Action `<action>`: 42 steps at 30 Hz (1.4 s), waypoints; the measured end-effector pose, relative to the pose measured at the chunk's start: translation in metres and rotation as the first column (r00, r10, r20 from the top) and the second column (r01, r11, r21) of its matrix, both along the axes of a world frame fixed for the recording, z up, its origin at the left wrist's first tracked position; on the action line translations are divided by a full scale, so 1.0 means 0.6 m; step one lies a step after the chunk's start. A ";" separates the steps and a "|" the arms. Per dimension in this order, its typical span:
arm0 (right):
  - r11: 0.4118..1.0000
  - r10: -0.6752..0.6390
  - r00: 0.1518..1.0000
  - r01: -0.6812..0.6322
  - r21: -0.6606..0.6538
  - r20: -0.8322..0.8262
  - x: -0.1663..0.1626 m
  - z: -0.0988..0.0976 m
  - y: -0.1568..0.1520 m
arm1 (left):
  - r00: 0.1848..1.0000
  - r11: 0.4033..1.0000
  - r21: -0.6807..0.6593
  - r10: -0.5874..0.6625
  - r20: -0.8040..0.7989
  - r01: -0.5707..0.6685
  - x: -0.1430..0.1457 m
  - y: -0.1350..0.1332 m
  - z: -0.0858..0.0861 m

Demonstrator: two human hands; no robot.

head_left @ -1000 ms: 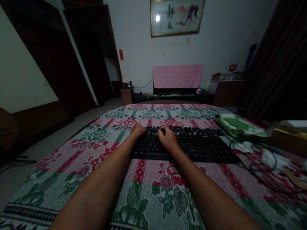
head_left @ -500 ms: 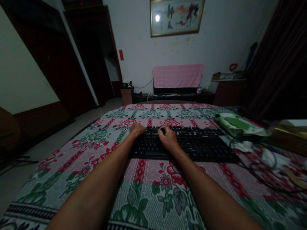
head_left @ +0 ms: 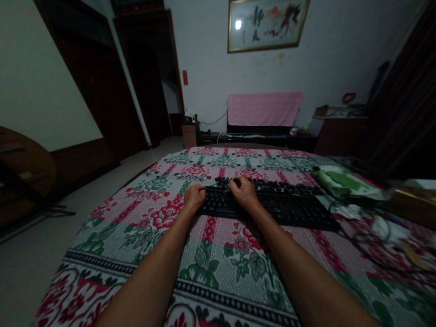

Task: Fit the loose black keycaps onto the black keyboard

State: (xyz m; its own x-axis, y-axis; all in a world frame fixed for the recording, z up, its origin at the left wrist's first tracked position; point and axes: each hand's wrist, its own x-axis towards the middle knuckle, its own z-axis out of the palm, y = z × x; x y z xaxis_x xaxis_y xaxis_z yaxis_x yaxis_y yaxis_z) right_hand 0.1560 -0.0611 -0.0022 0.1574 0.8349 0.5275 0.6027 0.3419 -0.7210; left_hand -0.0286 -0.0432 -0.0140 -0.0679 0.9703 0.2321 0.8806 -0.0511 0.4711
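A black computer keyboard lies on the patterned tablecloth in front of me. My left hand is closed around the keyboard's left end, the thumb on its top side. Over the left-middle keys is my right hand, thumb and fingers pinched together. Something thin may be at its fingertips, but it is too small and dark to name. Loose black keycaps lie in a long row along the keyboard's far edge, partly hidden behind my right hand.
To the right lie a green-and-white tissue pack, crumpled white tissue and a black cable. A gold-brown box sits at the far right. Beyond the table, a pink cloth hangs over a screen by the wall.
My left hand and the keyboard's left end have shifted slightly, so the keyboard lies more at a slant. My right hand stays pinched above the keys. The view has turned a little left.
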 end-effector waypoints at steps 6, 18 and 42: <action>0.994 0.099 0.994 -0.097 -0.048 0.039 -0.022 0.000 -0.011 | 0.999 0.998 0.051 -0.041 0.005 0.041 0.002 -0.002 -0.013; 0.975 0.213 0.925 -0.221 -0.011 0.315 -0.047 0.001 -0.002 | 0.999 0.998 0.063 -0.029 0.028 0.027 0.009 -0.006 -0.014; 0.985 0.174 0.973 -0.174 -0.017 0.150 -0.051 -0.012 0.004 | 0.999 0.998 0.056 -0.027 0.022 0.026 0.013 -0.011 -0.008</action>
State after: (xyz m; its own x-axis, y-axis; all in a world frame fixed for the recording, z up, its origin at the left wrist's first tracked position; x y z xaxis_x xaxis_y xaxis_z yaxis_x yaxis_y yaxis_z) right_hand 0.1256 -0.0588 -0.0096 -0.0712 0.8444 0.5309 0.6358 0.4486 -0.6281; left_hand -0.0209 -0.0499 -0.0188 -0.0479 0.9573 0.2850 0.8677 -0.1014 0.4866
